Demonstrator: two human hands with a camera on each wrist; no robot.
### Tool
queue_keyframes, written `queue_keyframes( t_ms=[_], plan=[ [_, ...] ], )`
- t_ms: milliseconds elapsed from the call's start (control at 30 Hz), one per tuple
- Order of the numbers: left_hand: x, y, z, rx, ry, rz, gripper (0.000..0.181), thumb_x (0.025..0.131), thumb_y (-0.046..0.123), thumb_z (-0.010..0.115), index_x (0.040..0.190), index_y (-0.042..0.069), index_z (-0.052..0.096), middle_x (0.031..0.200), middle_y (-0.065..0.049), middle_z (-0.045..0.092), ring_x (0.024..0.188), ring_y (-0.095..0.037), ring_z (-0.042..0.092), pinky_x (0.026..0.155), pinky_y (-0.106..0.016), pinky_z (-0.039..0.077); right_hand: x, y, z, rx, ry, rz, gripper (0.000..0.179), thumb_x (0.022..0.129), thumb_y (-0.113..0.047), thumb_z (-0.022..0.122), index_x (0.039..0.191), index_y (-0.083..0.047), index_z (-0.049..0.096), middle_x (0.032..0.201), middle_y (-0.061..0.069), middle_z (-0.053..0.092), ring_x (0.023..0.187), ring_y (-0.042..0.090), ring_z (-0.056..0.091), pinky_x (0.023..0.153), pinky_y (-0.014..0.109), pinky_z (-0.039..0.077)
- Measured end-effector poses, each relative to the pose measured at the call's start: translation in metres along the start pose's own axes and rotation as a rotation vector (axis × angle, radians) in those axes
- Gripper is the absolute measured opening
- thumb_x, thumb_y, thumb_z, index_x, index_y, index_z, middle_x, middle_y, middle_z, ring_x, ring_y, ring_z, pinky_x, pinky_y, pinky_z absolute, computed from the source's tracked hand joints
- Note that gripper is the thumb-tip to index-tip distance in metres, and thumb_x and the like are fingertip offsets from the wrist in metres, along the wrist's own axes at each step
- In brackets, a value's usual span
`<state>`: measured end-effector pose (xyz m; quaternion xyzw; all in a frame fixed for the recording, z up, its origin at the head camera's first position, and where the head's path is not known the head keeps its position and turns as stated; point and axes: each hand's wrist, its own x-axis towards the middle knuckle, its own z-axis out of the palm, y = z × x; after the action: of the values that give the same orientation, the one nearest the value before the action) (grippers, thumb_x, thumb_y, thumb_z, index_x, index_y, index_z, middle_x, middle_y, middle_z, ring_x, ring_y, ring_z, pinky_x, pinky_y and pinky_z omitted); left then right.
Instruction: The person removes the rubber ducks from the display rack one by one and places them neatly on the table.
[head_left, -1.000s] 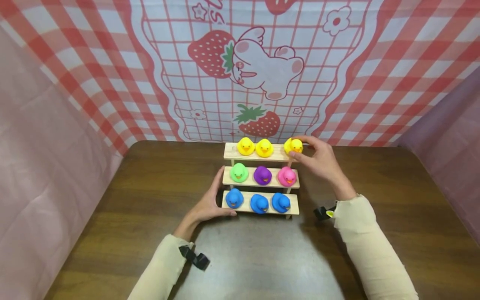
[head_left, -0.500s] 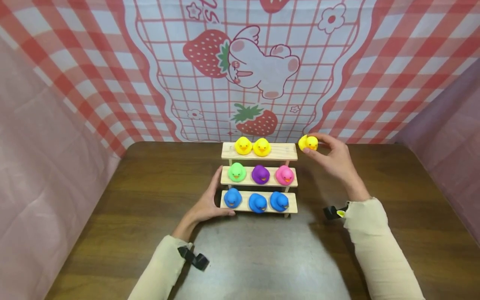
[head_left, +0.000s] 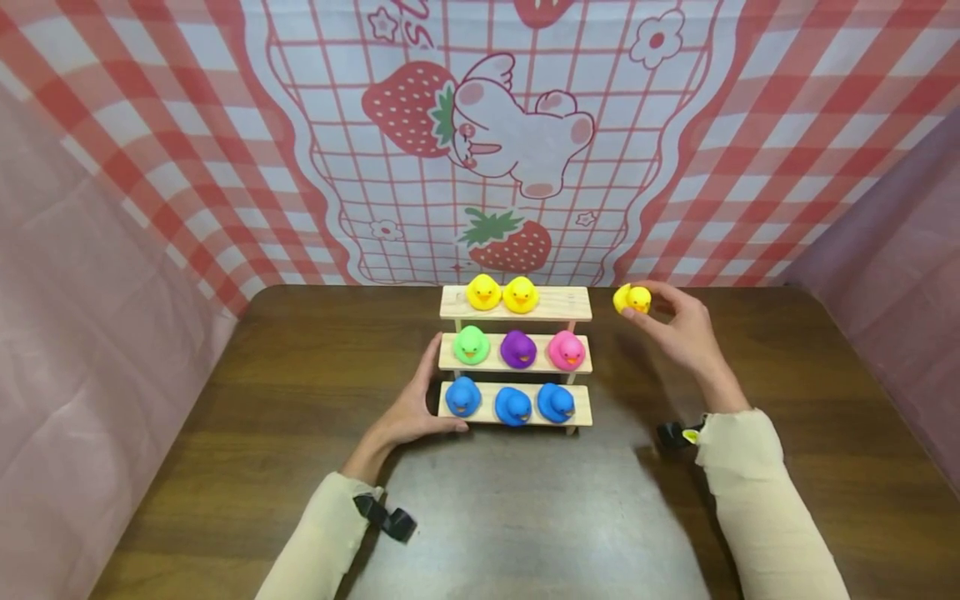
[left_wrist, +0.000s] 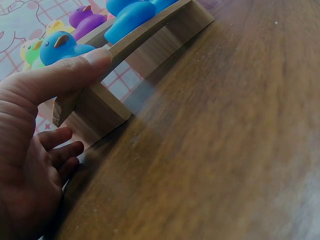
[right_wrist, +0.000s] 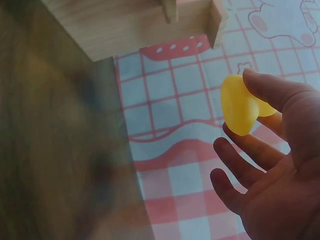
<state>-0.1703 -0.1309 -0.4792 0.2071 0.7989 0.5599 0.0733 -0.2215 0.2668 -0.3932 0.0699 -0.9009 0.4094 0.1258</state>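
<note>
My right hand [head_left: 686, 333] pinches a yellow rubber duck [head_left: 632, 300] in the air, right of the three-tier wooden display stand [head_left: 558, 302]. In the right wrist view, the thumb and fingertips hold that duck [right_wrist: 237, 107], and the other fingers are loosely bent. My left hand [head_left: 408, 412] holds the stand's left end. Its thumb [left_wrist: 75, 72] lies on the bottom shelf's front edge. Two yellow ducks [head_left: 501, 293] sit on the top shelf. Green [head_left: 471, 345], purple [head_left: 518, 349] and pink [head_left: 566, 351] ducks occupy the middle, three blue ducks [head_left: 513, 406] the bottom.
The stand rests on a brown wooden table [head_left: 480, 517], near its back edge. Behind hangs a red-and-white checked cloth [head_left: 525, 233] with strawberry prints. Pink cloth drapes [head_left: 75, 333] flank the table. A dark wrist camera [head_left: 393, 523] sits on the left sleeve.
My right hand has lifted the yellow duck off the top shelf's right end and carried it rightward, clear of the stand. The left hand stays at the stand's left end.
</note>
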Motion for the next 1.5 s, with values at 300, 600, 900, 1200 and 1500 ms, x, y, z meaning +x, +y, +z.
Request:
queue_keyframes(
  t_ms=[300, 600, 900, 1200, 1500],
  plan=[
    [-0.001, 0.0, 0.0, 0.006, 0.001, -0.007, 0.134, 0.068, 0.01, 0.091, 0.162, 0.03, -0.002, 0.17, -0.01, 0.011, 0.144, -0.036, 0.038, 0.124, -0.061, 0.016, -0.004, 0.018, 0.005, 0.001, -0.021, 0.034, 0.047, 0.092, -0.027, 0.073, 0.132, -0.004, 0.062, 0.126, 0.019, 0.066, 0.114, 0.039, 0.062, 0.087, 0.007, 0.045],
    [-0.001, 0.0, -0.001, 0.011, 0.002, -0.012, 0.134, 0.068, 0.01, 0.091, 0.162, 0.032, -0.002, 0.169, -0.012, 0.015, 0.144, -0.036, 0.038, 0.124, -0.061, 0.016, -0.005, 0.03, 0.018, 0.001, -0.035, 0.077, 0.046, 0.093, -0.026, 0.071, 0.132, -0.002, 0.06, 0.129, 0.022, 0.064, 0.116, 0.039, 0.058, 0.102, 0.055, 0.047],
    [-0.001, 0.001, -0.001, 0.008, 0.0, 0.002, 0.134, 0.068, 0.01, 0.091, 0.162, 0.031, -0.003, 0.17, -0.011, 0.01, 0.148, -0.036, 0.032, 0.124, -0.061, 0.015, -0.003, 0.042, 0.03, -0.03, -0.004, 0.078, 0.045, 0.09, -0.022, 0.075, 0.129, -0.003, 0.064, 0.126, 0.022, 0.068, 0.111, 0.04, 0.066, 0.093, 0.04, 0.054],
    [-0.001, 0.001, -0.001, 0.014, 0.0, -0.004, 0.134, 0.068, 0.011, 0.091, 0.162, 0.031, -0.003, 0.17, -0.012, 0.013, 0.149, -0.036, 0.032, 0.124, -0.061, 0.016, -0.005, 0.046, 0.034, -0.087, -0.016, 0.05, 0.045, 0.09, -0.022, 0.076, 0.128, -0.001, 0.064, 0.124, 0.025, 0.068, 0.107, 0.042, 0.068, 0.092, 0.051, 0.053],
    [0.0, 0.002, 0.0, 0.006, -0.004, -0.003, 0.134, 0.068, 0.012, 0.091, 0.162, 0.028, -0.003, 0.169, -0.012, 0.014, 0.148, -0.036, 0.033, 0.124, -0.06, 0.015, -0.006, 0.052, 0.038, -0.089, -0.034, 0.058, 0.045, 0.09, -0.022, 0.076, 0.129, -0.002, 0.063, 0.124, 0.026, 0.067, 0.107, 0.04, 0.062, 0.096, 0.054, 0.047]
  ],
)
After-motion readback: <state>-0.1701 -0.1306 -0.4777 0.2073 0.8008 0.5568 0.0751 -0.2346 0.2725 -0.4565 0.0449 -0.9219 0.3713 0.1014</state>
